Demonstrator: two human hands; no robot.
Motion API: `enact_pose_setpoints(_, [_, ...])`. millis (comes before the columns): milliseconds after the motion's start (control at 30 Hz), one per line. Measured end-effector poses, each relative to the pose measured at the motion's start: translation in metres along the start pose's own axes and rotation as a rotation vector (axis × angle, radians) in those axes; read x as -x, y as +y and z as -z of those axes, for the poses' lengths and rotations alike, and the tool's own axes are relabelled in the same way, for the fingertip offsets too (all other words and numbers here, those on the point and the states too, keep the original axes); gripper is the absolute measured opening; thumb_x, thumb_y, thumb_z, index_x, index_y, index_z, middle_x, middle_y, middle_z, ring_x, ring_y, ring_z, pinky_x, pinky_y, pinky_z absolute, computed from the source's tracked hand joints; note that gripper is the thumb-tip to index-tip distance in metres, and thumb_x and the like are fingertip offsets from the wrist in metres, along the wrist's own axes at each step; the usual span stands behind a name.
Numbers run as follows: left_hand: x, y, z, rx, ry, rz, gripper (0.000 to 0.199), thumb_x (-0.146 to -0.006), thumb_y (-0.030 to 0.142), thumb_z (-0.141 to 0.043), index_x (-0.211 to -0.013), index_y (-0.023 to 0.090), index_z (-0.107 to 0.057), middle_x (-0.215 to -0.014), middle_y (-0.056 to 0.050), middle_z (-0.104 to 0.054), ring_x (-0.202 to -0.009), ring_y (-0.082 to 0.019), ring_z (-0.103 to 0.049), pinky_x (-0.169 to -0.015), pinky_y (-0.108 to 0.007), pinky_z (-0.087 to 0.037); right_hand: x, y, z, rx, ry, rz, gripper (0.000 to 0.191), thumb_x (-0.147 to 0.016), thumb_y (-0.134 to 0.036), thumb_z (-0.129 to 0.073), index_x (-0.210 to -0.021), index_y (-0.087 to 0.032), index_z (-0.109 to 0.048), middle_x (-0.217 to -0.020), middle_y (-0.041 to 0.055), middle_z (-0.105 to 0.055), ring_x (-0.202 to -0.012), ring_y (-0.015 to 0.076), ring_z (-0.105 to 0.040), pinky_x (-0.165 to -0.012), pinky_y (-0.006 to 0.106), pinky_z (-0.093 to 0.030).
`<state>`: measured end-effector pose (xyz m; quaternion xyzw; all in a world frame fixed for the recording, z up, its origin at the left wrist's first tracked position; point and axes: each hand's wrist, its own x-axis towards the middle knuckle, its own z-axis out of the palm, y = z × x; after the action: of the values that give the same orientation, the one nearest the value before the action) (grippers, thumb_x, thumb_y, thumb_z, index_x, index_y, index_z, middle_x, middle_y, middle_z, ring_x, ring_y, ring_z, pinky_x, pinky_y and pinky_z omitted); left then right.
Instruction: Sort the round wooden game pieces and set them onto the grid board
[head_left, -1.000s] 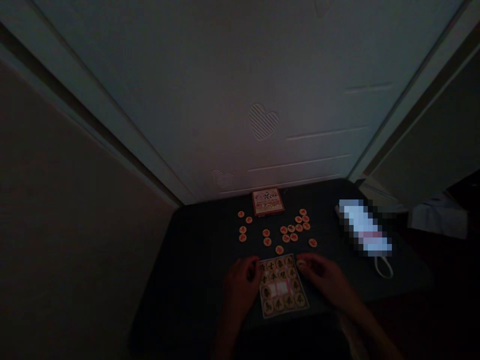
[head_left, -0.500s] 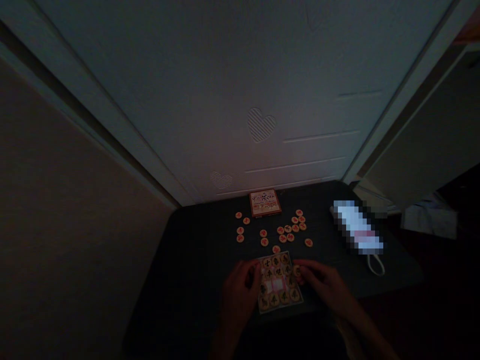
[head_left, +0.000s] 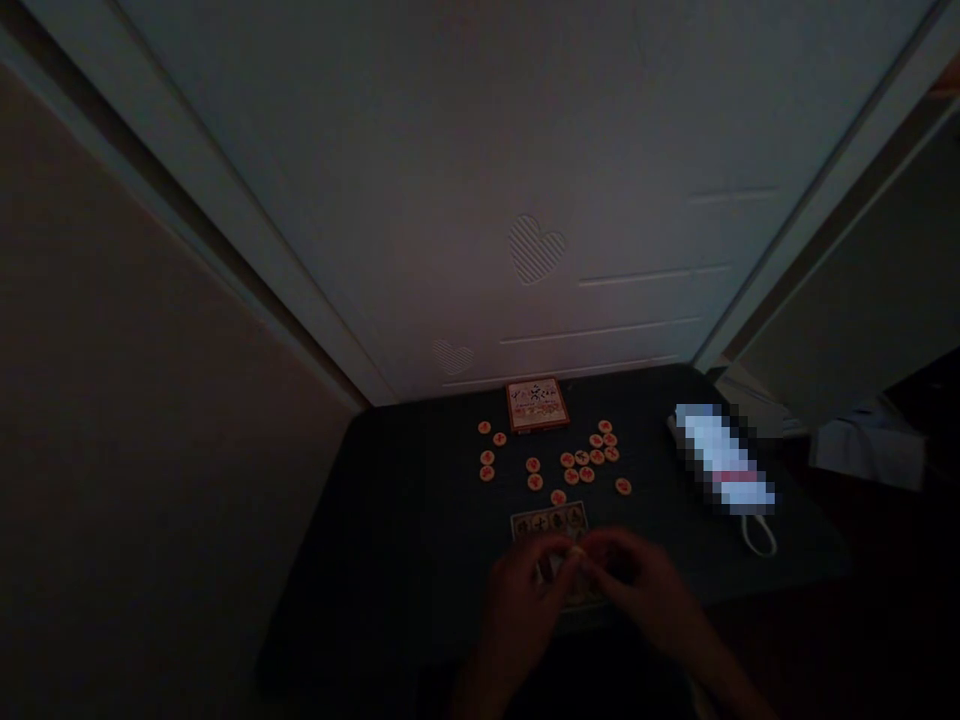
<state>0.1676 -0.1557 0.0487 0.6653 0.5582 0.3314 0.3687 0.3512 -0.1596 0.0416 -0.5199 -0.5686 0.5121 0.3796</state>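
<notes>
My left hand [head_left: 525, 595] and my right hand [head_left: 641, 580] meet fingertip to fingertip above a shallow square tray [head_left: 513, 528]. Pinched between them is a small pale Chinese chess piece [head_left: 576, 551], mostly covered by the fingers. Round pieces with dark characters lie in the tray; its top row shows, while my hands hide most of the rest. Beyond the tray, several round Chinese chess pieces with red characters [head_left: 571, 476] are spread on the dark table, one of them [head_left: 558, 497] close to the tray's far edge.
A red-edged box lid with printed characters [head_left: 537, 404] rests near the back of the dark table [head_left: 397, 500]. To the right lies a phone-like device with a blurred bright screen [head_left: 724, 460] and a white loop strap [head_left: 759, 536]. A pale panel with embossed hearts [head_left: 536, 248] stands behind.
My right hand has carried the piece left, from the tray's right edge to over its middle. My left hand has moved right to meet it. The view has shifted slightly.
</notes>
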Motion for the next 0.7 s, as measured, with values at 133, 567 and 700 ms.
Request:
enact_pose_setpoints(133, [0.001, 0.001, 0.002, 0.094, -0.018, 0.072, 0.017, -0.092, 0.038, -0.064, -0.098, 0.026, -0.073, -0.085, 0.001, -0.077, -0.071, -0.016, -0.068, -0.062, -0.023, -0.052, 0.0, 0.002, -0.001, 0.052, 0.061, 0.04, 0.023, -0.09, -0.041, -0.069, -0.105, -0.024, -0.072, -0.099, 0.0037, -0.076, -0.092, 0.0209, -0.071, -0.084, 0.031, -0.056])
enact_pose_setpoints(567, [0.0, -0.004, 0.002, 0.237, -0.008, 0.109, 0.015, -0.093, 0.033, -0.062, -0.101, 0.024, -0.07, -0.094, -0.001, -0.078, -0.083, -0.017, -0.072, -0.075, -0.026, -0.057, -0.004, 0.004, -0.012, 0.283, 0.053, 0.387, 0.023, -0.094, -0.023, -0.062, -0.116, -0.028, -0.068, -0.115, 0.0054, -0.072, -0.106, 0.0201, -0.069, -0.091, 0.031, -0.058])
enact_pose_setpoints(700, [0.0, -0.016, 0.014, 0.089, 0.019, 0.036, 0.015, -0.095, 0.033, -0.06, -0.102, 0.027, -0.071, -0.094, 0.0, -0.076, -0.085, -0.018, -0.071, -0.079, -0.03, -0.057, -0.006, 0.009, -0.012, 0.328, 0.045, 0.454, 0.023, -0.093, -0.024, -0.063, -0.116, -0.027, -0.067, -0.11, 0.0053, -0.074, -0.102, 0.0203, -0.07, -0.089, 0.032, -0.059])
